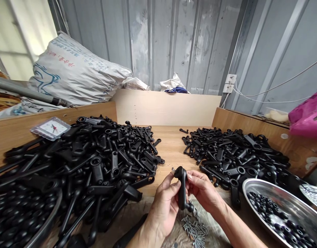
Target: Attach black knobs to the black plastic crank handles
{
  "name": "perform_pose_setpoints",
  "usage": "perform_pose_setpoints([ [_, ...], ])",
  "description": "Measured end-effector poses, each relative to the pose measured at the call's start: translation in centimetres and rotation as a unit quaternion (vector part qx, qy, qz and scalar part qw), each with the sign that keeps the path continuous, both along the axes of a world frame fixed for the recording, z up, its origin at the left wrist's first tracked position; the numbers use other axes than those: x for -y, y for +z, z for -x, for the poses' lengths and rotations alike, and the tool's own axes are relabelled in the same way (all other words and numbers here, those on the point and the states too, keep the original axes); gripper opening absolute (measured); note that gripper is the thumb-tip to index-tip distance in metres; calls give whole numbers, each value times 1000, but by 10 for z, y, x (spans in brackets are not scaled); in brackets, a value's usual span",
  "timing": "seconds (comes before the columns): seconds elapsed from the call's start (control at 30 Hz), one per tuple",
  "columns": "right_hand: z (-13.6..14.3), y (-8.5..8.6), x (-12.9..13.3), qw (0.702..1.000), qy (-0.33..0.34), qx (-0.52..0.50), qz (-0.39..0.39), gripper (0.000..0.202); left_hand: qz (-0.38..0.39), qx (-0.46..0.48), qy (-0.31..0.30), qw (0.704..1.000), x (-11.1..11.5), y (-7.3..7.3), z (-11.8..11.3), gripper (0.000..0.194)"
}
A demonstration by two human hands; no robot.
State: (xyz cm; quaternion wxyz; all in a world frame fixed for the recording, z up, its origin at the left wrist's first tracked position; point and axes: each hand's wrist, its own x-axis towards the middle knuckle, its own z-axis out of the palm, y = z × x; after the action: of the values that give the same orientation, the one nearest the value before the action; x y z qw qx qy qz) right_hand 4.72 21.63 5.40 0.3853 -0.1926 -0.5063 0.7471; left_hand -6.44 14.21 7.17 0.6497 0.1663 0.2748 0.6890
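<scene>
A black crank handle point(182, 189) is held upright in front of me, its ringed end at the top and a small knob at the bottom. My left hand point(165, 203) is closed round its left side, the thumb against the shaft. A small light metal piece point(173, 169) shows at the fingertips by the ringed end. On the right side, my right hand point(203, 187) has its fingers pinched close against the handle. Below both hands lies a heap of small metal pins point(196, 230) on a plastic sheet point(215, 220).
Piles of black handles stand left point(106, 155) and right point(225, 155). A metal bowl point(251, 206) with black knobs is at lower right, another bowl point(51, 220) at lower left. A clock point(53, 128) rests on the left pile. Wooden boards point(168, 108) border the table.
</scene>
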Motion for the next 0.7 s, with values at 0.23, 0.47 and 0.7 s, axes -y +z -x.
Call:
perform_pose_setpoints([
  [0.23,1,0,0,1000,8,0,3,40,0,13,3,1000,0,-1,0,37],
  [0.47,0,0,-1,1000,9,9,-7,46,3,7,2,1000,0,1,-1,35],
  [0.7,0,-2,0,1000,-12,0,10,35,10,5,1,1000,1,1,2,37],
])
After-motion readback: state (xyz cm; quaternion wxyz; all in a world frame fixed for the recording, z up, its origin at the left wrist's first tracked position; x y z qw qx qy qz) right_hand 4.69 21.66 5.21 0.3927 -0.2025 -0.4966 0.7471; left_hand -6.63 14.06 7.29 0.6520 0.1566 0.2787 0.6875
